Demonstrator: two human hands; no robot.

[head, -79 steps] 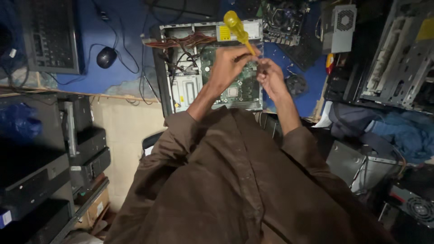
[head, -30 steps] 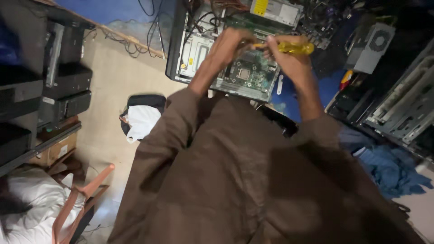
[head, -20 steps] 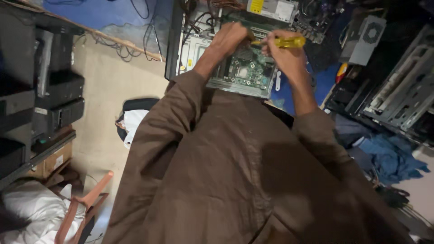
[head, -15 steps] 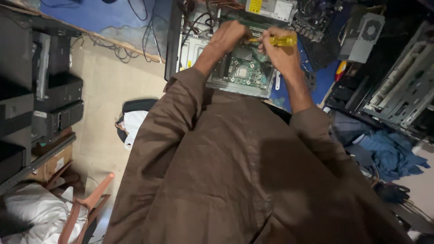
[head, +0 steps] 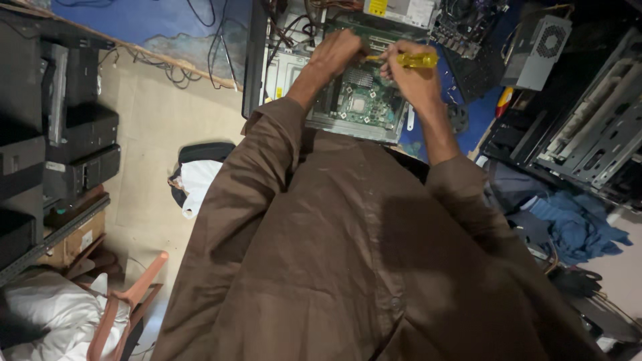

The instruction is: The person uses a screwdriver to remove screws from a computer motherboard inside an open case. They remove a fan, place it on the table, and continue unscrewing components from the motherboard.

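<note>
case side already off and green motherboard point(head: 361, 107) still seated, right hand point(head: 408, 70) fisted on yellow-handled screwdriver point(head: 416, 60), left hand point(head: 341, 50) at its 9 o'clock curled, contents hidden.

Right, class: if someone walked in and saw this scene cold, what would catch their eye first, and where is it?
First, the bright yellow translucent screwdriver handle, gripped in the right hand near the top, over the open grey metal computer case. The left hand reaches into that case beside it, above the green circuit board. Below, the broad brown cloth garment fills most of the view.
</note>
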